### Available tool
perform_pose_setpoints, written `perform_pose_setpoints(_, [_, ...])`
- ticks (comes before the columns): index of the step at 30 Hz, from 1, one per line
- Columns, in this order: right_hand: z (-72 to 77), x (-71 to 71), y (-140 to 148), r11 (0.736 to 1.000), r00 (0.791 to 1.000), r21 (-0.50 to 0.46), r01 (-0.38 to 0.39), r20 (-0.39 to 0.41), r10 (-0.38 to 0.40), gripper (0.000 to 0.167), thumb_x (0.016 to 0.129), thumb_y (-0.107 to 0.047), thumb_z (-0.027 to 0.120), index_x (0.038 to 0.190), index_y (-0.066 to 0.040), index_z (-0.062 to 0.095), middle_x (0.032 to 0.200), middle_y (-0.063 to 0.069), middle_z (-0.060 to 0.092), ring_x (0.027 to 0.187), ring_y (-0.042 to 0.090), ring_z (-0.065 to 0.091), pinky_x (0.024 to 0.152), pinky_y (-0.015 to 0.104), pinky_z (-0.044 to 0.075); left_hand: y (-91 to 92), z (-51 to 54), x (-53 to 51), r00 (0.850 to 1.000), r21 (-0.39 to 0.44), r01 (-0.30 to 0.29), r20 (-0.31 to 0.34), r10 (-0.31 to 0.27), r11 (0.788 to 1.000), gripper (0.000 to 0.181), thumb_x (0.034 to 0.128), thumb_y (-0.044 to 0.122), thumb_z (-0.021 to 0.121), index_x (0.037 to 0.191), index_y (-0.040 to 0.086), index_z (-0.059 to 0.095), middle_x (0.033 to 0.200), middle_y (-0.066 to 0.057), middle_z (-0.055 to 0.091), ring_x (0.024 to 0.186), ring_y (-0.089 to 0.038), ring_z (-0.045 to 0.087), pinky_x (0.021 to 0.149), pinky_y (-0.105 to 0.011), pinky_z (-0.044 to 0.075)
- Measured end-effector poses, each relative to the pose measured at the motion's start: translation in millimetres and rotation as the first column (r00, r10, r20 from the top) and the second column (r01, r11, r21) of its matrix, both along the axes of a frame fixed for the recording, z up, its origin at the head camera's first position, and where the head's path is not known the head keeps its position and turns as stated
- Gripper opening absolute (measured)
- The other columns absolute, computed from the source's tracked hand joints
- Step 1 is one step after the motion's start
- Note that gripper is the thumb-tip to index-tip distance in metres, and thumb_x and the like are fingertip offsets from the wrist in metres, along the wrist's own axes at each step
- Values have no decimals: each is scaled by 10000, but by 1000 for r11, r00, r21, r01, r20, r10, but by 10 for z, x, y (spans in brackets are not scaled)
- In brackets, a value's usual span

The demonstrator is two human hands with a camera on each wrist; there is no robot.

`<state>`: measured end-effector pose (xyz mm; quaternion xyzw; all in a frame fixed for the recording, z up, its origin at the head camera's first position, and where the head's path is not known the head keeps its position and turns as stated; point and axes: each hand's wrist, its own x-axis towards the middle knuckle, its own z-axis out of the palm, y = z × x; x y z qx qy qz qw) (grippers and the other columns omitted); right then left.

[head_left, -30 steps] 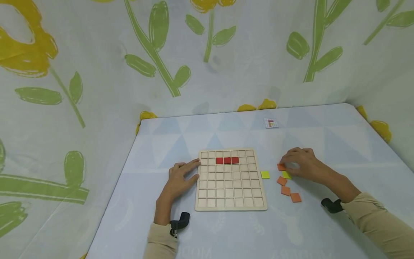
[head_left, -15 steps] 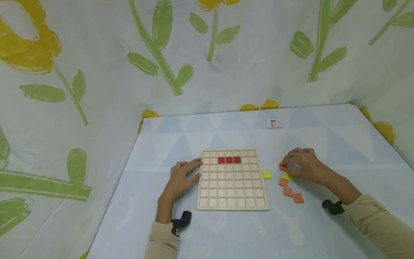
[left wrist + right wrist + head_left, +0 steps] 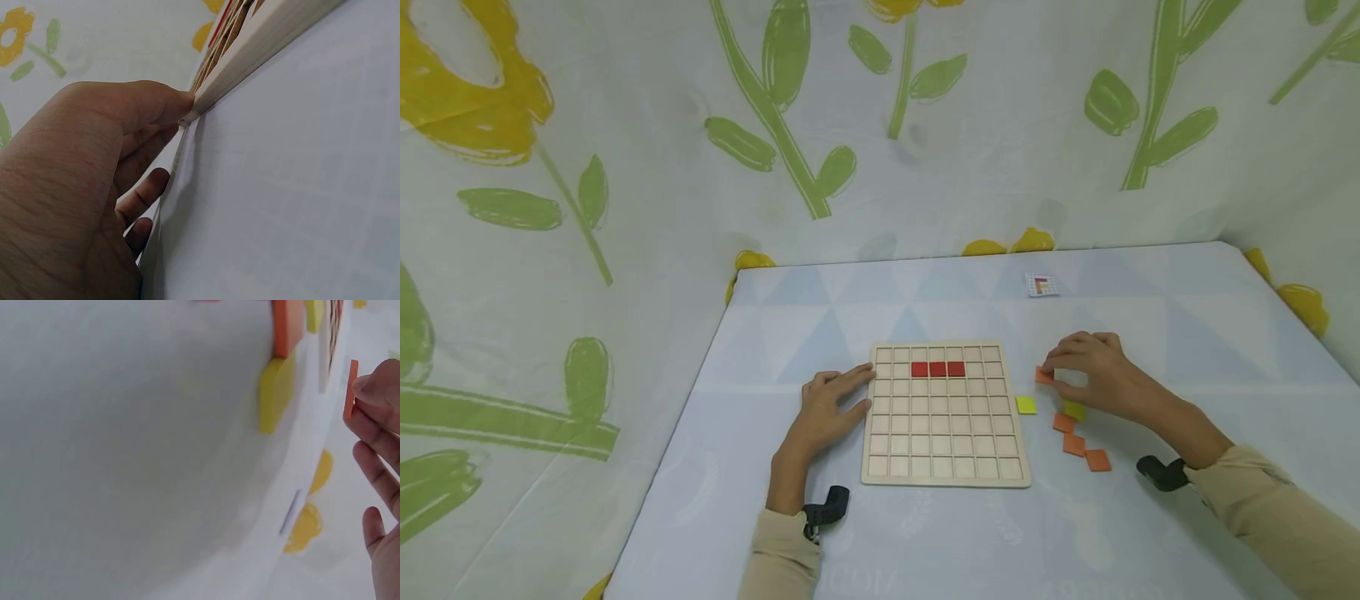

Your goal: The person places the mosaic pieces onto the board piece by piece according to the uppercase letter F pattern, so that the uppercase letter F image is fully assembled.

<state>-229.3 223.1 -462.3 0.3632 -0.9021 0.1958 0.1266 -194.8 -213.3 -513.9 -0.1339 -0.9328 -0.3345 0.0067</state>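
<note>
- Pale table [image 3: 1150, 325], with faint lettering [image 3: 865, 582] along its near edge, too washed-out to read.
- Wooden grid board [image 3: 945, 425] between the hands, with three red tiles [image 3: 937, 369] in its second row from the far side.
- Right hand [image 3: 1093, 371], right of the board: fingers clamped on an orange tile [image 3: 351, 390].
- Left hand [image 3: 827, 408]: fingers apart, touching the board's left edge.
- Small printed card [image 3: 1042, 286], far side.
- Right of the board, two yellow tiles [image 3: 1026, 406] and three loose orange tiles [image 3: 1074, 444].

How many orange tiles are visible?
4: one orange tile pinched in the right hand; a second tile, third tile and fourth tile in a diagonal run on the table, right of the board.
</note>
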Motion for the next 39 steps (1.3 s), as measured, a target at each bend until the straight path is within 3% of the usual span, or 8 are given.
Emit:
perform_pose_setpoints(8, [47,-81,-275,998,997,-2,-66,-37,66,237,720,-45,855,932,-115,776,971,-3,694,1003,258,561,829,505,317,-7,-22,-8,1000,12,0,1,0,1000,478,962,330,640,1434,288,577,1494,208,453,1269,-238,400,1064,-460,202])
perform_pose_setpoints(14, [109,-114,-489,995,995,1,-97,-14,97,217,738,-53,855,927,-123,774,961,-12,697,997,245,570,840,500,324,6,1,4,1000,12,-5,-4,5,1000,475,961,323,643,1430,280,582,1492,186,471,1270,-257,405,1065,-480,211])
perform_pose_setpoints(23, [140,-179,-747,982,981,-40,-185,-64,183,223,726,-47,871,913,-124,776,941,-14,694,978,240,578,836,509,343,4,9,-2,1000,-5,-8,17,8,1000,479,971,326,636,1444,297,565,1503,200,450,1292,-258,385,1088,-471,191])
perform_pose_setpoints(28, [144,-209,-908,976,976,-43,-215,-33,214,201,747,-49,861,914,-123,778,949,-20,707,992,233,581,866,530,347,2,25,3,1000,-1,-2,-13,2,1000,479,957,305,653,1430,268,585,1492,174,476,1263,-269,410,1063,-496,217])
perform_pose_setpoints(39, [134,-250,-1239,979,979,37,-202,51,200,181,795,-116,831,969,-121,784,981,-7,719,1034,239,587,916,536,350,0,0,-13,1000,-15,-3,16,3,1000,486,970,340,632,1449,298,558,1504,210,443,1275,-236,391,1070,-462,207])
